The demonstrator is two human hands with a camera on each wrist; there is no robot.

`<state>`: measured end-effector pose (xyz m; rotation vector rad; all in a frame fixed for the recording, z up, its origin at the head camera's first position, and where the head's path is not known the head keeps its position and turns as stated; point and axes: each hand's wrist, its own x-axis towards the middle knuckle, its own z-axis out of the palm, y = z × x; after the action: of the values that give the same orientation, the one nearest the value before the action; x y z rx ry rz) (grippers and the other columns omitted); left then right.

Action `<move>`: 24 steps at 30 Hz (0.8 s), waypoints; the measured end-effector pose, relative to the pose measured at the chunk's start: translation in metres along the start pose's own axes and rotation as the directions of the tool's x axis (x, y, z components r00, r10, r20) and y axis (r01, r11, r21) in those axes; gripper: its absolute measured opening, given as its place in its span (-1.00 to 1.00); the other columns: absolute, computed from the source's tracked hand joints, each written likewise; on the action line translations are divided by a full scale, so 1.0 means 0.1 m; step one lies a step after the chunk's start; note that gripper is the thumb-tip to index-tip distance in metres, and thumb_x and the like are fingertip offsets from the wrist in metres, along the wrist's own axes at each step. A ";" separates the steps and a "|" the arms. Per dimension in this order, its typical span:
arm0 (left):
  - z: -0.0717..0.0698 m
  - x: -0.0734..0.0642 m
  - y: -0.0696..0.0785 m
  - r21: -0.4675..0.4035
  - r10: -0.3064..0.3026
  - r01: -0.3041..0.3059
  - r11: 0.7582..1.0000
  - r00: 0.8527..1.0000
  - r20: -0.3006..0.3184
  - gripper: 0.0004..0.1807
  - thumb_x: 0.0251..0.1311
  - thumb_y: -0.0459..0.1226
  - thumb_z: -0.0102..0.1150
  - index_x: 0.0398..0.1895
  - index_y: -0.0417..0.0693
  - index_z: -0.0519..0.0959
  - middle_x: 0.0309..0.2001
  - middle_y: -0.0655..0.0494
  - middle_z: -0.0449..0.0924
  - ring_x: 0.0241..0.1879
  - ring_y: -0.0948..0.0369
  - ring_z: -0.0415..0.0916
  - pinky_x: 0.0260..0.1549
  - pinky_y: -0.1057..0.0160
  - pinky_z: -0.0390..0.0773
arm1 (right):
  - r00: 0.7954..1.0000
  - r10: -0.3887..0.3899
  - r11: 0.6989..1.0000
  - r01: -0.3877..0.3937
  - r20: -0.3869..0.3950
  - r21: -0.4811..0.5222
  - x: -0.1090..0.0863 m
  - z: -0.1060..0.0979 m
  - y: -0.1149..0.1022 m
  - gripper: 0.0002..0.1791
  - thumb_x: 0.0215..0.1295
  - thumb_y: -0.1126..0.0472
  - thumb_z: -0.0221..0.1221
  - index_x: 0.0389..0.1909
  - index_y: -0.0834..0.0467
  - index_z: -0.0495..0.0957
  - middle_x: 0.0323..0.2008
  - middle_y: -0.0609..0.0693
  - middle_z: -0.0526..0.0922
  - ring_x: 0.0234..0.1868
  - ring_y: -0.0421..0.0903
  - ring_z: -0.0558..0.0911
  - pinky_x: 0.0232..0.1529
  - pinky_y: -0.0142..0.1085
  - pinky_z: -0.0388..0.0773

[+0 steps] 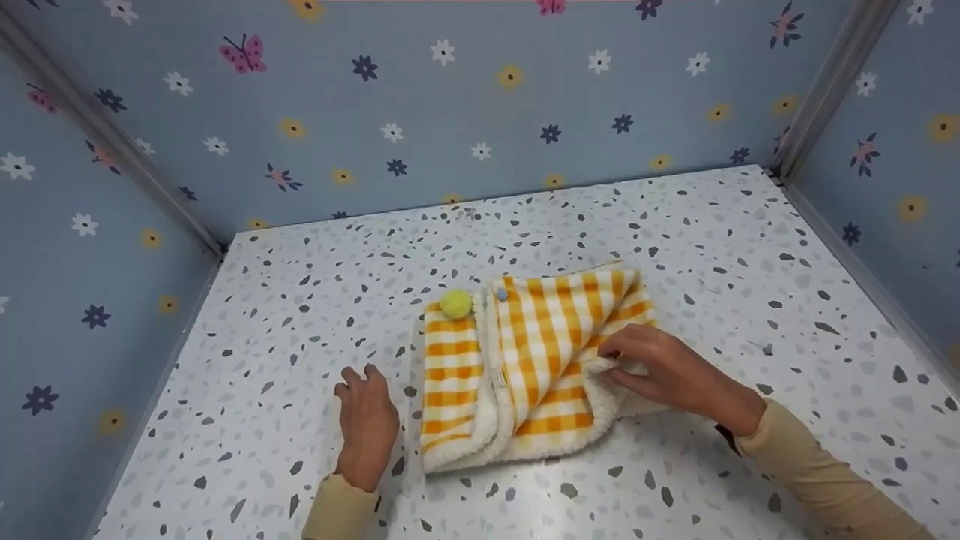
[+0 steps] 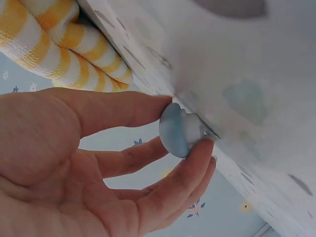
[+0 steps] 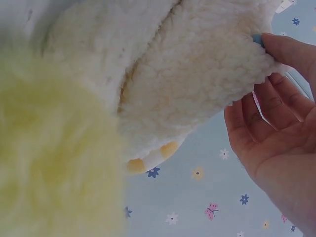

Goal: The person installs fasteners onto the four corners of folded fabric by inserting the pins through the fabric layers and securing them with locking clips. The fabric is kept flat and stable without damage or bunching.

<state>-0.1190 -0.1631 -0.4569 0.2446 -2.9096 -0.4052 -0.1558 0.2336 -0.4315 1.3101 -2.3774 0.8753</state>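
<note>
Pinching a blue-capped piece [image 2: 173,131] in the left hand [image 1: 367,420], a checked, fleece-backed cloth [image 1: 544,322] in the right hand [image 1: 667,371]

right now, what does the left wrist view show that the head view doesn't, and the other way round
Only the left wrist view shows the small blue-topped piece pinched in the left hand.

Only the head view shows the right hand gripping a fleecy edge of the yellow-and-white cloth, plus the beige sleeves.

Both show the left hand, part of the cloth, the speckled tabletop and flower-patterned wall.
</note>
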 end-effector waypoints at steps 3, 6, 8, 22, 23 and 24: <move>0.00 -0.01 0.00 -0.017 -0.004 0.004 1.000 1.000 -0.006 -0.62 0.22 -0.65 0.12 0.11 -0.66 0.44 0.05 -0.61 0.30 -0.06 -0.39 0.40 -0.18 -0.18 0.61 | 1.000 0.000 1.000 0.000 0.001 0.007 -0.01 0.00 0.00 -0.72 0.13 0.40 0.48 -0.17 0.13 0.66 -0.24 -0.11 0.68 -0.26 -0.18 0.63 -0.26 -0.27 0.61; 0.00 -0.02 0.00 -0.039 0.007 -0.009 0.999 0.999 -0.051 -0.65 0.22 -0.66 0.10 0.08 -0.66 0.43 0.06 -0.62 0.27 -0.07 -0.39 0.38 -0.21 -0.19 0.61 | 1.000 -0.007 1.000 0.007 -0.001 0.008 -0.01 0.01 0.01 -0.72 0.12 0.41 0.48 -0.17 0.14 0.66 -0.24 -0.10 0.68 -0.26 -0.18 0.63 -0.26 -0.28 0.61; 0.00 -0.02 0.00 -0.047 0.010 -0.014 0.999 0.997 -0.080 -0.66 0.23 -0.65 0.11 0.07 -0.67 0.43 0.05 -0.61 0.28 -0.09 -0.38 0.38 -0.23 -0.19 0.61 | 1.000 -0.010 1.000 0.010 0.000 0.008 -0.01 0.01 0.01 -0.72 0.13 0.41 0.48 -0.17 0.14 0.66 -0.24 -0.10 0.67 -0.26 -0.18 0.63 -0.26 -0.28 0.61; 0.01 0.01 -0.03 -0.044 0.135 -0.149 0.988 0.963 -0.232 -0.97 0.20 -0.67 0.17 -0.31 -0.56 0.53 -0.38 -0.38 0.46 -0.29 -0.25 0.44 -0.18 -0.13 0.39 | 1.000 -0.007 1.000 0.007 0.014 -0.022 0.00 -0.01 -0.01 -0.73 0.15 0.40 0.46 -0.17 0.12 0.65 -0.24 -0.11 0.66 -0.26 -0.19 0.60 -0.27 -0.27 0.59; 0.01 0.01 -0.04 -0.056 0.135 -0.153 0.987 0.960 -0.246 -0.99 0.22 -0.66 0.17 -0.32 -0.55 0.54 -0.38 -0.37 0.46 -0.30 -0.25 0.43 -0.19 -0.13 0.38 | 1.000 -0.011 1.000 0.011 0.013 -0.021 0.00 -0.01 -0.01 -0.73 0.15 0.40 0.46 -0.17 0.12 0.65 -0.24 -0.11 0.66 -0.26 -0.19 0.60 -0.28 -0.27 0.59; 0.01 0.02 -0.04 -0.066 0.139 -0.161 0.985 0.955 -0.262 -0.99 0.24 -0.64 0.17 -0.33 -0.54 0.54 -0.38 -0.36 0.46 -0.30 -0.24 0.43 -0.20 -0.13 0.37 | 1.000 -0.014 1.000 0.014 0.010 -0.018 0.00 -0.01 -0.01 -0.73 0.15 0.40 0.46 -0.17 0.12 0.65 -0.24 -0.11 0.66 -0.26 -0.19 0.60 -0.28 -0.27 0.59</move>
<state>-0.1204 -0.1672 -0.4586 0.0561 -2.6268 -0.4384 -0.1554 0.2338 -0.4306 1.3259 -2.3752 0.8429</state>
